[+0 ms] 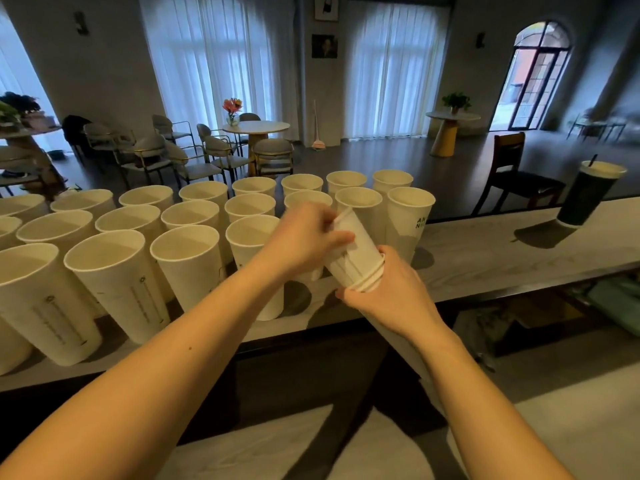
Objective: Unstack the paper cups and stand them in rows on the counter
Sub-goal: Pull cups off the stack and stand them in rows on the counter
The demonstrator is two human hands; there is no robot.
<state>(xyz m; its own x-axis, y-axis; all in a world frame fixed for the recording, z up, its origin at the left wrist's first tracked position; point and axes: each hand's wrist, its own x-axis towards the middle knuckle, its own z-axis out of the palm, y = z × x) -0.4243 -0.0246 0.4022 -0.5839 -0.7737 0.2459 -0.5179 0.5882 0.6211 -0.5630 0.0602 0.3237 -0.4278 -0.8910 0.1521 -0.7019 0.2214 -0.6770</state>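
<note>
Paper, white and cream inside, is making up everything standing on the left half of the worktop (485, 247): the standing cups (114, 271) are sitting upright, mouths up, in rows running from the left edge towards the middle, rims close together or touching; nothing is showing inside any of them; small dark print is running down their sides. Just right of the rows' near end, the left hand (304, 237) is curling its fingers round the upper part of the top cup (349, 237), which is tilting away from the viewer above the worktop's near edge; the cup is still sitting partly inside the stack (367, 278), whose bunched rims are showing just below it. The right hand (388, 292) is wrapping round the stack from beneath, fingers closed on it; the stack's lower length is running down behind the wrist, off the worktop. Right of the hands the pale, marbled worktop is lying bare as far as a dark drink cup (588, 195) with a pale lid and a straw, standing near the far edge towards the right end; whether it is holding liquid I cannot tell.
</note>
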